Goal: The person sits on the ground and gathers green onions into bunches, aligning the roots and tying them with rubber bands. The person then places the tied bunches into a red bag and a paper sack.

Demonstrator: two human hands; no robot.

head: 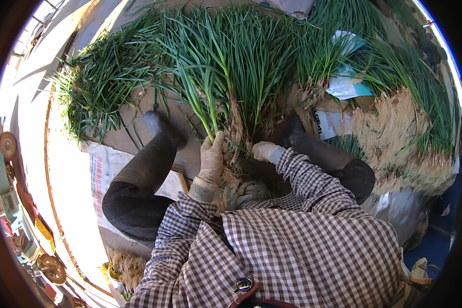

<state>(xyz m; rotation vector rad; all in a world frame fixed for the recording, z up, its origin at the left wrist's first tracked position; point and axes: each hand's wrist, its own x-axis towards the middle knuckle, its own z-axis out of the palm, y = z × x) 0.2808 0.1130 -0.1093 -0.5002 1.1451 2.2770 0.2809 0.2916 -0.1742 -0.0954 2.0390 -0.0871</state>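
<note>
My gloved left hand (213, 154) grips the lower ends of a few green allium stalks (206, 119), whose leaves fan out up and away. Beside it, my gloved right hand (265, 150) is curled with its fingertips by the reddish stem bases at the near edge of the heap. A thin leaf strip runs towards those fingertips, but whether they pinch it is hard to see. Directly in front lies the large heap of long-leaved allium plants (250, 65), with stringy roots (236, 121) hanging towards me. More roots show below my left hand, partly covered by my sleeve.
Loose cut leaves (107, 77) lie in a pile at the left. Rooted bundles (392, 127) are stacked at the right, near a white-and-teal plastic bag (348, 82). A printed white sack (115, 165) lies by my left leg. Wheeled equipment (52, 267) stands far left.
</note>
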